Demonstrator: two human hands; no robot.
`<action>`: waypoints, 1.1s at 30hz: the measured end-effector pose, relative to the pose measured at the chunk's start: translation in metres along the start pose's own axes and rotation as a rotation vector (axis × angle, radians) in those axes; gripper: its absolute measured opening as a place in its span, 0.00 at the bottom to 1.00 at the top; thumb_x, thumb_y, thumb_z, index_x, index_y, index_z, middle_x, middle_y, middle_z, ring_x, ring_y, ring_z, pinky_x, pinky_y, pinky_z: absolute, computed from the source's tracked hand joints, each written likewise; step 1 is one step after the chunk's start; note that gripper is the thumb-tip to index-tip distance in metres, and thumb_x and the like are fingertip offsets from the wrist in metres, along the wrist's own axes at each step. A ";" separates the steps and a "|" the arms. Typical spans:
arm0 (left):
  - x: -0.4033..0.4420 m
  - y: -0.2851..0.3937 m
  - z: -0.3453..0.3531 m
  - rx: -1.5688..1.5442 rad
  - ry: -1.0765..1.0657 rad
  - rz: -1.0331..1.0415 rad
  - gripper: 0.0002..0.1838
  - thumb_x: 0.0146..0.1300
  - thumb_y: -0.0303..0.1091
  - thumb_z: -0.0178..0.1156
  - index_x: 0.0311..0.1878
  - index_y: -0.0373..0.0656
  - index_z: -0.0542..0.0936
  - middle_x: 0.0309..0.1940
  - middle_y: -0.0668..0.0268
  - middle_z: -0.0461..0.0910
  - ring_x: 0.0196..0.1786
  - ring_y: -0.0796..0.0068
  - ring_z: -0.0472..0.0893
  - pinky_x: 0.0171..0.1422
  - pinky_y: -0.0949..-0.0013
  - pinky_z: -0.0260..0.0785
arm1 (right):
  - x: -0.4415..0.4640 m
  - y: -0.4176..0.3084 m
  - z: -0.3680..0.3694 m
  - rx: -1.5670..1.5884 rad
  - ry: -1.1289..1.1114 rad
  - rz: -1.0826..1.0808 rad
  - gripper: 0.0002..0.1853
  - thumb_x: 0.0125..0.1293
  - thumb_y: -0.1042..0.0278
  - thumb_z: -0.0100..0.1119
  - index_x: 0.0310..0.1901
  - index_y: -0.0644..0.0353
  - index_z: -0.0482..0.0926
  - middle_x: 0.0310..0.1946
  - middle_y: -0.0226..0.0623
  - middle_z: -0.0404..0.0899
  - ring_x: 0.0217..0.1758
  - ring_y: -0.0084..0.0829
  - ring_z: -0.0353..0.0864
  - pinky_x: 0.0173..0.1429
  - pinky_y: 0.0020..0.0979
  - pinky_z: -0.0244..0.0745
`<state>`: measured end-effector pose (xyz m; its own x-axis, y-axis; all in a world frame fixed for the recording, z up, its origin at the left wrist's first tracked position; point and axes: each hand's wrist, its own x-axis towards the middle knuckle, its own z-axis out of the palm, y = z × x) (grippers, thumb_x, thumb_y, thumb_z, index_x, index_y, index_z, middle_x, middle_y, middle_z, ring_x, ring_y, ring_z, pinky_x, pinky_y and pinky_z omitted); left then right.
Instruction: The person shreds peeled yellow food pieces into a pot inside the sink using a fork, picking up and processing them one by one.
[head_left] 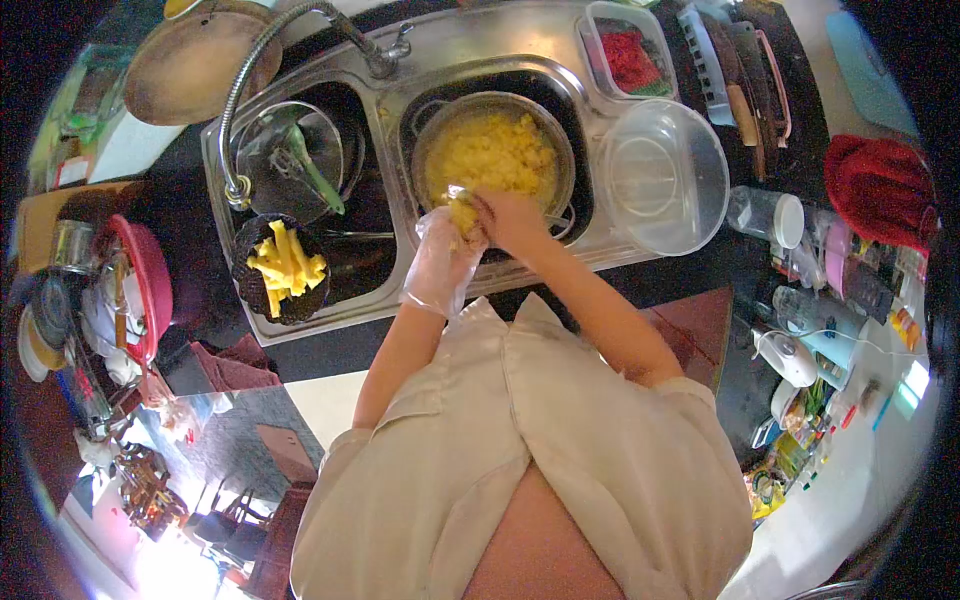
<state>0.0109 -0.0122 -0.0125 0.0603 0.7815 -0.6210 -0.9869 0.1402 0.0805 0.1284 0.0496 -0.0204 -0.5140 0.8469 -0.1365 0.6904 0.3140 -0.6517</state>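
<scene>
Glare (172, 566) whitens the lower left; fisheye distortion bends the dark edges.

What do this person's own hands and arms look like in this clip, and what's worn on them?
The left hand wears a loose, see-through plastic glove reaching past the wrist. The right hand shows no glove. Both forearms are uncovered; the loose cream-beige sleeves end near the elbows.

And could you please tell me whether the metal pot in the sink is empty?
Not empty: the metal pot holds a heap of crumbly yellow food.
</scene>
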 end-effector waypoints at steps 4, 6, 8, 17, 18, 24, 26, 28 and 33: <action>-0.003 0.007 -0.001 0.187 -0.053 0.066 0.07 0.54 0.26 0.51 0.35 0.38 0.75 0.32 0.62 0.77 0.35 0.67 0.77 0.36 0.63 0.71 | 0.005 -0.003 -0.006 0.111 0.076 0.072 0.15 0.65 0.53 0.48 0.37 0.56 0.78 0.32 0.48 0.80 0.36 0.50 0.80 0.41 0.48 0.73; -0.004 0.010 -0.002 0.320 -0.098 0.133 0.05 0.55 0.25 0.51 0.33 0.38 0.76 0.33 0.63 0.77 0.36 0.67 0.77 0.38 0.63 0.72 | -0.004 -0.009 -0.012 0.120 0.011 0.065 0.15 0.65 0.53 0.48 0.37 0.55 0.79 0.32 0.47 0.80 0.36 0.50 0.80 0.41 0.48 0.73; -0.006 0.009 -0.001 0.362 -0.119 0.180 0.05 0.55 0.24 0.50 0.31 0.39 0.76 0.33 0.63 0.77 0.37 0.68 0.77 0.39 0.64 0.73 | -0.009 -0.013 -0.013 0.128 -0.049 0.064 0.16 0.65 0.53 0.49 0.37 0.55 0.80 0.32 0.47 0.81 0.36 0.50 0.80 0.41 0.48 0.73; -0.007 0.009 -0.001 0.322 -0.060 0.112 0.08 0.61 0.28 0.47 0.32 0.37 0.75 0.32 0.63 0.75 0.33 0.72 0.76 0.35 0.73 0.73 | 0.001 -0.003 0.000 0.090 0.023 0.043 0.16 0.66 0.50 0.47 0.39 0.53 0.78 0.31 0.47 0.80 0.34 0.50 0.80 0.37 0.49 0.73; -0.004 0.011 -0.010 0.350 -0.042 0.094 0.08 0.61 0.29 0.48 0.32 0.37 0.75 0.30 0.63 0.75 0.32 0.73 0.77 0.34 0.73 0.73 | 0.002 0.002 0.011 0.048 0.054 0.009 0.13 0.65 0.53 0.50 0.38 0.53 0.77 0.28 0.46 0.79 0.33 0.50 0.79 0.35 0.48 0.72; 0.013 0.016 -0.035 0.383 -0.034 0.087 0.10 0.60 0.31 0.50 0.40 0.34 0.73 0.32 0.62 0.76 0.28 0.72 0.75 0.30 0.73 0.71 | 0.009 -0.007 0.017 -0.044 0.115 -0.053 0.12 0.65 0.55 0.51 0.37 0.55 0.76 0.26 0.45 0.78 0.31 0.47 0.79 0.33 0.44 0.71; 0.008 0.019 -0.028 0.165 -0.044 0.026 0.10 0.60 0.31 0.51 0.40 0.34 0.73 0.31 0.62 0.76 0.27 0.72 0.75 0.29 0.72 0.71 | 0.012 -0.005 0.021 -0.058 0.122 -0.058 0.13 0.65 0.55 0.51 0.37 0.56 0.77 0.25 0.44 0.78 0.29 0.45 0.79 0.32 0.42 0.71; -0.002 0.019 -0.021 1.065 -0.052 0.283 0.08 0.60 0.33 0.54 0.39 0.38 0.74 0.23 0.66 0.73 0.23 0.74 0.73 0.25 0.73 0.69 | 0.012 0.006 0.016 0.318 0.068 0.150 0.18 0.66 0.51 0.48 0.40 0.58 0.80 0.31 0.48 0.81 0.34 0.48 0.80 0.38 0.44 0.74; 0.009 0.013 -0.003 0.866 0.118 0.202 0.10 0.59 0.38 0.56 0.37 0.41 0.75 0.19 0.69 0.70 0.19 0.72 0.71 0.22 0.72 0.67 | 0.018 0.016 -0.030 0.452 -0.047 0.248 0.21 0.66 0.50 0.47 0.38 0.62 0.80 0.34 0.50 0.81 0.38 0.50 0.81 0.44 0.43 0.74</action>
<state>-0.0024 -0.0056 -0.0194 -0.1646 0.7801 -0.6036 -0.5153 0.4537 0.7270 0.1459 0.0831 -0.0108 -0.3926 0.8487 -0.3542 0.5105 -0.1192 -0.8516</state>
